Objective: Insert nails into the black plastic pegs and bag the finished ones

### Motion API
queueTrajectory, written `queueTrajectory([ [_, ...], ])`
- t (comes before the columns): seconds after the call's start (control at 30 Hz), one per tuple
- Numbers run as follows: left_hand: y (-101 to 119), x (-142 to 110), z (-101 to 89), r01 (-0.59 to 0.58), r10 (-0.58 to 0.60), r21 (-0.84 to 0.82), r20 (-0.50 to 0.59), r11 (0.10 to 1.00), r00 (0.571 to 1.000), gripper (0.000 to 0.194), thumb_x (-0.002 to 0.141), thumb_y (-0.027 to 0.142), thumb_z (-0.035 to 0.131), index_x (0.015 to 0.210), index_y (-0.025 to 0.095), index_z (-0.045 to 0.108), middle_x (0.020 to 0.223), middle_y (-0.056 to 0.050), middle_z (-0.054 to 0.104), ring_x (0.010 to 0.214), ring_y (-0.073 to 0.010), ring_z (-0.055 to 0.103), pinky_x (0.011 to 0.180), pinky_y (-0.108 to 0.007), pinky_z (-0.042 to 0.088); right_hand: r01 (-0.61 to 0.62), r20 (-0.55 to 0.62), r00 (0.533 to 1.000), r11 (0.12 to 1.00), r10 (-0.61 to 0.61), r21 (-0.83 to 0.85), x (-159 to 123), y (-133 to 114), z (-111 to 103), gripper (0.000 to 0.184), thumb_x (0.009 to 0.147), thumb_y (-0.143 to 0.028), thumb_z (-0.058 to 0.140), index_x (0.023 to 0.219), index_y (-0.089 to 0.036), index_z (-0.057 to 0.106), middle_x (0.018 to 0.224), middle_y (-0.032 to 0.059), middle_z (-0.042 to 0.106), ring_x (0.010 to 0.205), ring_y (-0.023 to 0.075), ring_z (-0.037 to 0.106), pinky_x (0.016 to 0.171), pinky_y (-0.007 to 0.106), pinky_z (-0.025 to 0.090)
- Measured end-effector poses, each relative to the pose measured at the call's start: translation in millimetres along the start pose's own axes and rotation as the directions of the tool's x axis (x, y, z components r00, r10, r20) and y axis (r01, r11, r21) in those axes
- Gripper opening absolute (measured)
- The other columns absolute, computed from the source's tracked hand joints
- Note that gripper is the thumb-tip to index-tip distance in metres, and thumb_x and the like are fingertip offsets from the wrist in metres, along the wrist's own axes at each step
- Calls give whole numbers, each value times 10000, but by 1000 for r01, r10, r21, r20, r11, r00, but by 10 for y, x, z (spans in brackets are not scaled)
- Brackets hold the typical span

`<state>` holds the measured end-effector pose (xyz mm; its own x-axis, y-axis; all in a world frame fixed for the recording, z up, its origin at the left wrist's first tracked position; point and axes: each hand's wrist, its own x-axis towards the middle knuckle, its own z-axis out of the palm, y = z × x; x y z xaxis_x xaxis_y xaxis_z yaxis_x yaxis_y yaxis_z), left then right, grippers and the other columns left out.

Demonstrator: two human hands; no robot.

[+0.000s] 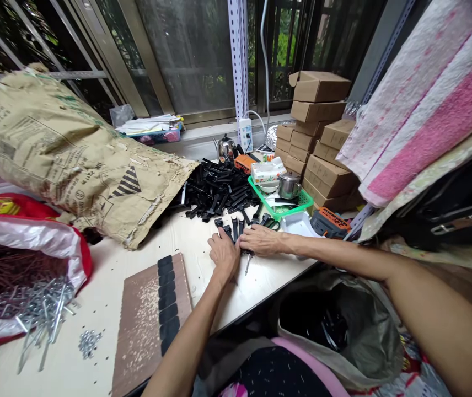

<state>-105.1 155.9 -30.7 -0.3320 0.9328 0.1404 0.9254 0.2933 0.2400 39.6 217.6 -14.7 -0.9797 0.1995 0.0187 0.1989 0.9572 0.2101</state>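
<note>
My left hand rests low over the table with its fingers bent against a short row of long black plastic pieces. Beside it, almost touching, my right hand has its fingers curled at the right end of the same row. Below the right fingers a thin metal rod points toward me; what its upper end joins is hidden. Both sets of fingertips are partly covered by the hands themselves. Behind the hands spreads a large heap of similar black plastic pieces.
A brown board carries a column of flat black pieces. Metal rods spill from a red-edged bag at left, near small metal parts. A paper sack, green basket, cartons and orange-black tool battery surround the workspace.
</note>
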Motion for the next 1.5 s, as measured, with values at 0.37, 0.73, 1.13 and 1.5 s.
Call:
queueTrajectory([
  [0.37, -172, 21, -50, 32, -44, 123, 94, 992, 995, 627, 799, 362, 493, 1310, 35, 333, 1115, -204, 509, 1057, -339, 463, 743, -403, 459, 54, 3, 999, 998, -54, -24, 58, -141, 123, 141, 923, -170, 384, 935, -172, 524, 915, 54, 559, 791, 186, 497, 598, 306, 375],
  [0.73, -300, -44, -182, 21, -34, 95, 139, 995, 990, 603, 832, 378, 450, 1321, 42, 342, 1095, -219, 511, 1044, -342, 506, 765, -382, 432, 20, 32, 999, 999, -18, -45, 117, -199, -83, 173, 931, -94, 338, 976, -129, 501, 874, 73, 558, 795, 185, 531, 617, 294, 437],
  [1.13, -232, -276, -153, -184, 184, 12, -19, 983, 983, 385, 912, 362, 389, 1222, 159, 494, 1056, -143, 501, 978, -277, 484, 662, -333, 456, -282, -360, 630, 635, 688, 719, -526, 247, -1158, 173, 905, -262, 446, 1030, -155, 497, 872, 23, 563, 703, 115, 523, 665, 241, 429],
  [1.5, 113, -325, 209, -379, 381, -40, 29, 924, 924, 208, 917, 200, 382, 932, 179, 589, 987, -91, 532, 928, -222, 474, 677, -302, 424, -645, 382, 655, 220, 652, 732, -2125, -794, -793, 491, 818, -435, 563, 1230, -176, 498, 1140, 103, 622, 1010, 230, 607, 838, 328, 492],
])
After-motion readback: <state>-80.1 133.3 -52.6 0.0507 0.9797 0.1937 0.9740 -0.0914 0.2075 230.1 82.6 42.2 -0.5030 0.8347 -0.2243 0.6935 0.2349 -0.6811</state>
